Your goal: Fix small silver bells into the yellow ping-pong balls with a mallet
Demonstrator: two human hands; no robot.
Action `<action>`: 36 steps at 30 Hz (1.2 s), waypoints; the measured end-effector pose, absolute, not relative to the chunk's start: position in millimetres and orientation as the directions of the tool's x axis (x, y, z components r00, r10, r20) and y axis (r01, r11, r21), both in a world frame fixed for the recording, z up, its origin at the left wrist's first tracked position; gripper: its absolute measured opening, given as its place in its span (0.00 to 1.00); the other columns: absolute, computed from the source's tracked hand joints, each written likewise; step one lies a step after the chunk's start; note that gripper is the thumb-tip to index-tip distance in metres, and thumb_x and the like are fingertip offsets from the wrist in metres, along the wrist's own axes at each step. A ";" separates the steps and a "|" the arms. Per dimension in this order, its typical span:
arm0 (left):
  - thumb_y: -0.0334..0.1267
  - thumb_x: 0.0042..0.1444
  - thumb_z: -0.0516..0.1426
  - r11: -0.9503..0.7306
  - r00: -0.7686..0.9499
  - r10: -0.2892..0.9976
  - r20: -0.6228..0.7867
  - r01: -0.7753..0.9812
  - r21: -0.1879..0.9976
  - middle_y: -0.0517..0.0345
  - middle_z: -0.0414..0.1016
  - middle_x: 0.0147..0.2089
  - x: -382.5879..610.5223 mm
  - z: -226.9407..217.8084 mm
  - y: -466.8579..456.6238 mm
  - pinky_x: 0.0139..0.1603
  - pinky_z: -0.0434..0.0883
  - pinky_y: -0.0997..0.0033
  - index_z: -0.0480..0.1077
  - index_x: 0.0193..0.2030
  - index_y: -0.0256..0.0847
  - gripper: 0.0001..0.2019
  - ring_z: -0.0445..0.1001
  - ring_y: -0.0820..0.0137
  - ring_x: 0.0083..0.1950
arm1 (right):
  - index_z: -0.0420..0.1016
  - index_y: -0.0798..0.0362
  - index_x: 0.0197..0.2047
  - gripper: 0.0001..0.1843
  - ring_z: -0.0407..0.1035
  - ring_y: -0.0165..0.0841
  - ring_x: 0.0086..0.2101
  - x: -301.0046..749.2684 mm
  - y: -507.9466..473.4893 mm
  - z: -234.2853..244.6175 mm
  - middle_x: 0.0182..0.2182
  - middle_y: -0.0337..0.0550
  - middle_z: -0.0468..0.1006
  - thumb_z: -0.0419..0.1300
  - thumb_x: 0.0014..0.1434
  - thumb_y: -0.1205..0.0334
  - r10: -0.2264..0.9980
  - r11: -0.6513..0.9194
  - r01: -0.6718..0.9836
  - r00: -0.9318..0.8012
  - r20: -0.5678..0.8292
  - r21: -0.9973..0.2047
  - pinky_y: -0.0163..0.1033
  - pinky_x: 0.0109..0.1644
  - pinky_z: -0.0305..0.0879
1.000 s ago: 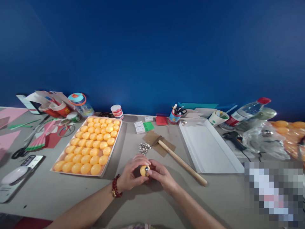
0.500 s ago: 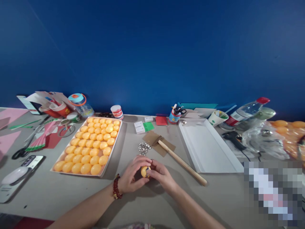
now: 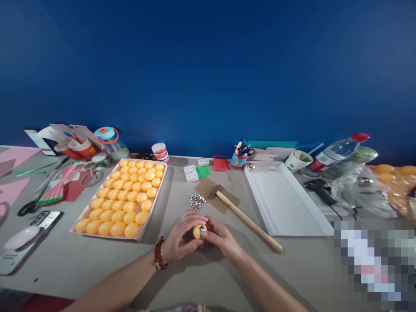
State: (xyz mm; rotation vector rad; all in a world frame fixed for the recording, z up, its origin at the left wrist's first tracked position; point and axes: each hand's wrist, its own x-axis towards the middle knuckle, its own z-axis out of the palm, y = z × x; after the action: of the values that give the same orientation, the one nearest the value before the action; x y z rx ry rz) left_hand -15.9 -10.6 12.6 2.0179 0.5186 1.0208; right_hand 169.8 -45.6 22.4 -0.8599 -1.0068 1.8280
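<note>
Shifted slightly since half a second ago, the orange ball [image 3: 196, 233] sits clasped between our left hand [image 3: 178, 236] and right hand [image 3: 221, 238], near the silver pile [image 3: 196, 202]. It looks round, alike along every axis, its shiny patch [image 3: 203, 229] facing our right thumb.

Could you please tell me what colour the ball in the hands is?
The ball is yellow-orange, as seen in the head view.

One left hand [image 3: 177, 239] and one right hand [image 3: 224, 239] share one counter [image 3: 201, 277] with one hammer [image 3: 248, 221], one white tray [image 3: 290, 201], three small white boxes [image 3: 191, 177], one held orange ball [image 3: 196, 232] and dozens more balls [image 3: 127, 186].
</note>
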 end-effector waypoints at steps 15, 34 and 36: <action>0.37 0.58 0.59 -0.520 0.560 0.714 0.421 0.020 0.854 0.44 0.71 0.56 -13.2 16.5 -13.6 0.61 0.65 0.49 0.67 0.55 0.42 0.17 0.66 0.56 0.60 | 0.74 0.56 0.43 0.21 0.66 0.29 0.28 168.4 -45.1 29.9 0.31 0.38 0.73 0.68 0.53 0.49 0.920 -0.274 -0.303 -0.359 -0.157 -0.913 0.34 0.34 0.64; 0.33 0.55 0.60 -0.439 0.493 0.783 0.380 0.005 0.898 0.46 0.74 0.48 -12.6 17.7 -10.5 0.55 0.69 0.54 0.70 0.51 0.42 0.15 0.71 0.57 0.53 | 0.74 0.55 0.42 0.26 0.70 0.32 0.26 172.7 -43.1 12.9 0.26 0.40 0.75 0.59 0.59 0.39 0.960 -0.240 -0.268 -0.210 -0.186 -0.933 0.35 0.31 0.65; 0.33 0.55 0.60 -0.420 0.492 0.794 0.357 0.020 0.907 0.46 0.74 0.48 -13.1 17.5 -10.5 0.54 0.70 0.55 0.70 0.51 0.41 0.15 0.71 0.58 0.52 | 0.75 0.55 0.40 0.26 0.69 0.32 0.25 173.0 -42.8 16.0 0.24 0.39 0.74 0.58 0.59 0.38 0.966 -0.218 -0.202 -0.187 -0.181 -0.955 0.35 0.30 0.63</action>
State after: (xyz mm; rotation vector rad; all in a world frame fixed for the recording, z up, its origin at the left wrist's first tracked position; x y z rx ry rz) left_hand -13.1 -10.5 17.5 1.7974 0.6855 1.0333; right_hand 173.0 -42.8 16.0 -1.1000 -1.0553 1.5796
